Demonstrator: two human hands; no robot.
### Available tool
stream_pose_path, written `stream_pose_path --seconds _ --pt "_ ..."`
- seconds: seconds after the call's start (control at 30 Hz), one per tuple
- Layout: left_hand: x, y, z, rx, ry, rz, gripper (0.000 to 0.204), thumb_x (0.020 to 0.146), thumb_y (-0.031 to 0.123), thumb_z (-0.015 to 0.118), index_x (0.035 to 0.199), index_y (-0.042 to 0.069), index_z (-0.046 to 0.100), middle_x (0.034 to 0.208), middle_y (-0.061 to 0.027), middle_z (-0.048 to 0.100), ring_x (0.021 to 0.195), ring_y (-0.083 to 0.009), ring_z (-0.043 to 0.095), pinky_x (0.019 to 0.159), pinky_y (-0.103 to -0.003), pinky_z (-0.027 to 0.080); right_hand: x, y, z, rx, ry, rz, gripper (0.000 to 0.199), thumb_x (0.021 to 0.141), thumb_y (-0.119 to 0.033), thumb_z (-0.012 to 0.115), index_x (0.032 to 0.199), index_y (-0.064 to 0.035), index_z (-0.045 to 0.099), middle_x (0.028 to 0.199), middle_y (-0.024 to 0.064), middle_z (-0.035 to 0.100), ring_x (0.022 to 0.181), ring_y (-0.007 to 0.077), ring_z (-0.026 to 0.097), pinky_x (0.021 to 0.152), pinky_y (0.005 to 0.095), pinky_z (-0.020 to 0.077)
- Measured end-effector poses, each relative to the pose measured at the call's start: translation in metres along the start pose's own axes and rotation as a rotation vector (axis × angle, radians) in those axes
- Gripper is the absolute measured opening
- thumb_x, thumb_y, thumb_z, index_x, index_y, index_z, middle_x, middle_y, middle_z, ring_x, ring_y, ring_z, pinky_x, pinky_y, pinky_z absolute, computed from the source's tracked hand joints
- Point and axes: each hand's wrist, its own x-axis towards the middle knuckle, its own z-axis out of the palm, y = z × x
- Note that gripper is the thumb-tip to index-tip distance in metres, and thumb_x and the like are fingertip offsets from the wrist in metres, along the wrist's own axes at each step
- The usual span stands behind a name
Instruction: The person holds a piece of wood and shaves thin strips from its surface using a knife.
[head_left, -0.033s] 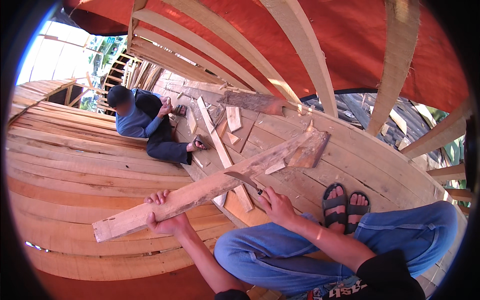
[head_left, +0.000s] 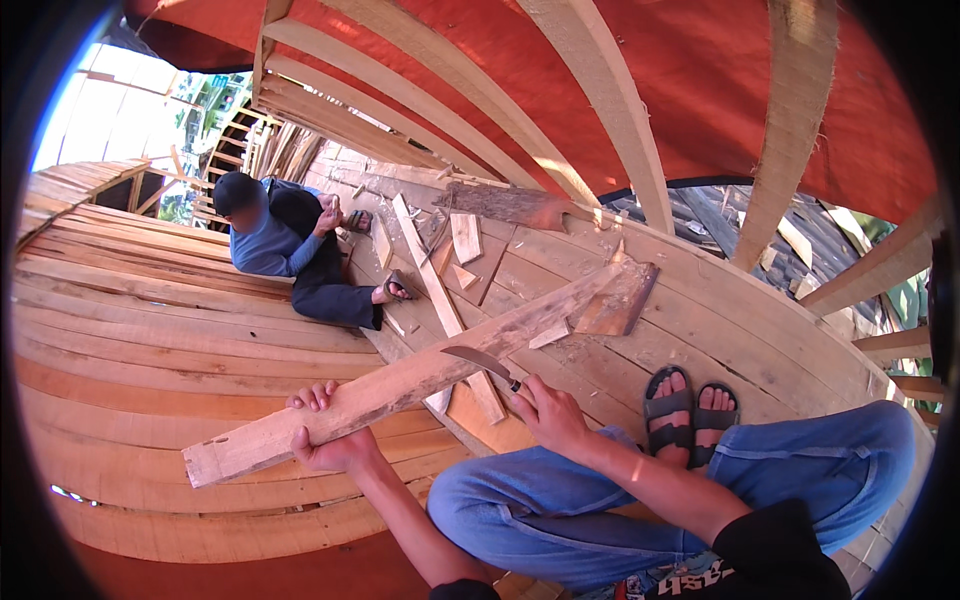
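My left hand (head_left: 335,448) grips a long wooden plank (head_left: 375,408) near its squared near-left end, fingers over the far edge and thumb at the near side. The plank slants away to the right, and its far end rests on a brown wood piece (head_left: 622,300) lying on the planked floor. One edge of the plank is rough and dark, like bark. Closed in my right hand (head_left: 552,412) is the handle of a curved-blade knife (head_left: 480,358). Its blade points left and lies over the plank's rough edge; whether it touches the wood I cannot tell.
A person (head_left: 275,240) in blue sleeves and a dark cap sits on the boards at the far left. Wood offcuts and a narrow strip (head_left: 430,270) lie on the floor. Curved ribs (head_left: 615,100) stand along the right before a red tarp (head_left: 700,90).
The plank's near end and the knife blade have shifted very slightly left. Both hands keep their hold.
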Motion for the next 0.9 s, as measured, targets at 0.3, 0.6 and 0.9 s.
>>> stream_pose_path --seconds 0.3,0.6,0.9 --pt "0.002 0.0 0.005 -0.017 -0.028 -0.012 0.031 0.067 0.021 0.059 0.092 0.007 0.047 0.077 -0.0059 0.044 0.073 -0.0182 0.045 0.081 -0.036 0.039 0.007 0.047 -0.02 -0.085 0.11 0.242 0.028 0.098 -0.03 0.05 0.096 -0.0028 0.046 0.076 0.026 0.064 0.073 0.0479 0.062 0.061 0.0563 0.0476" --pt "0.005 0.0 -0.001 0.009 -0.028 -0.024 0.03 0.067 0.022 0.058 0.091 0.007 0.047 0.076 -0.0054 0.043 0.072 -0.0181 0.045 0.079 -0.036 0.039 0.014 0.053 -0.039 -0.202 0.077 0.268 0.029 0.099 -0.032 0.047 0.098 -0.0031 0.046 0.076 0.0254 0.064 0.073 0.0468 0.063 0.062 0.0568 0.0483" --pt "0.005 -0.001 0.001 0.009 0.011 -0.018 0.031 0.066 0.022 0.058 0.091 0.007 0.046 0.075 -0.0049 0.042 0.07 -0.018 0.044 0.079 -0.036 0.039 0.023 0.083 -0.044 -0.198 0.116 0.195 0.028 0.099 -0.032 0.047 0.103 -0.0036 0.046 0.077 0.0243 0.065 0.074 0.0453 0.063 0.062 0.0566 0.048"
